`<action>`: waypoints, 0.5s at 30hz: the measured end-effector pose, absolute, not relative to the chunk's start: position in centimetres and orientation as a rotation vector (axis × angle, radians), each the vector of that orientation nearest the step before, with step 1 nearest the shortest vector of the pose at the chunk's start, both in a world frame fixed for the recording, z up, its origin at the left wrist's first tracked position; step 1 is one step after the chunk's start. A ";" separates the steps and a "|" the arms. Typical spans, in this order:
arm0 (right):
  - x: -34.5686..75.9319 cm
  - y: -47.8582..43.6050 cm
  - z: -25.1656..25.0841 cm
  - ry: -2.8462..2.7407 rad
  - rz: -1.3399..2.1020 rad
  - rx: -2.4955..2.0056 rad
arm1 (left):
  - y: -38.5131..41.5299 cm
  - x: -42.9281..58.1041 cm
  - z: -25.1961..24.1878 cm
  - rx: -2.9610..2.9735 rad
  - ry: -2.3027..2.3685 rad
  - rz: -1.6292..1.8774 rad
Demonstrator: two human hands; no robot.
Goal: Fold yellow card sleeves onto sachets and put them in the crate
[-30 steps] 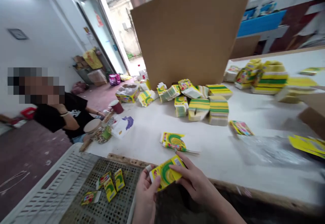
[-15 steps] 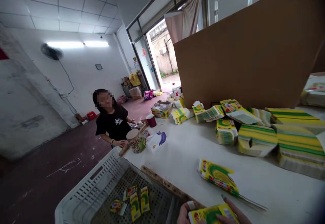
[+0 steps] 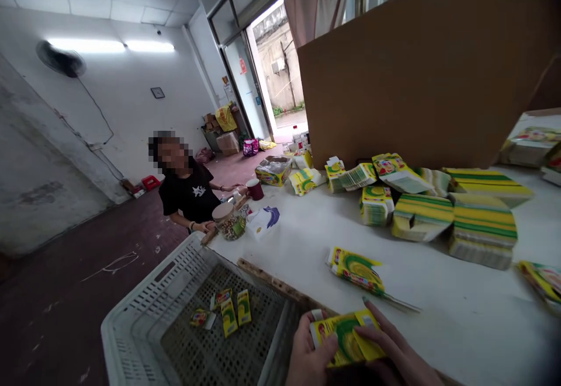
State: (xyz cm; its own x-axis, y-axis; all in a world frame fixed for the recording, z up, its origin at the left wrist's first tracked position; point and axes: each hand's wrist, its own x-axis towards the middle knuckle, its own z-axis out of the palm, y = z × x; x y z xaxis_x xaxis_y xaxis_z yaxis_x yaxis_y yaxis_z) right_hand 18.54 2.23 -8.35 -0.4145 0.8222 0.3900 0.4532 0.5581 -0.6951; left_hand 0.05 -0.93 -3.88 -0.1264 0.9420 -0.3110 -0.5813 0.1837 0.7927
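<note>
Hands (image 3: 307,352) hold a yellow carton (image 3: 345,342) from either side.

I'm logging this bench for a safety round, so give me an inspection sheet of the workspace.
Surface: white table with a wooden edge strip.
Job's things: yellow-green carton in hand; packaging stacks in front of a cardboard sheet; loose packaging nearer the hands; four small cartons in the crate beside the table.
Clutter: jar, cup and white pack towards the table's far left.
Hands: left hand holds one end of the carton, right hand the other.
Cables: cord hanging below the wall fan; pale strand on the floor, type unclear.
Surroundings: person in black by the table; open doorway behind.
</note>
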 end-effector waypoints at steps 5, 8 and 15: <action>18.1 1.2 -6.1 -2.120 0.699 -1.087 | -1.8 0.3 -1.2 0.394 1.035 1.339; 18.0 1.2 -4.8 -2.154 0.759 -1.104 | -2.0 0.1 -0.3 0.415 1.044 1.273; 18.1 1.3 -2.9 -2.149 0.876 -1.051 | -1.8 -0.3 0.0 0.306 1.161 1.164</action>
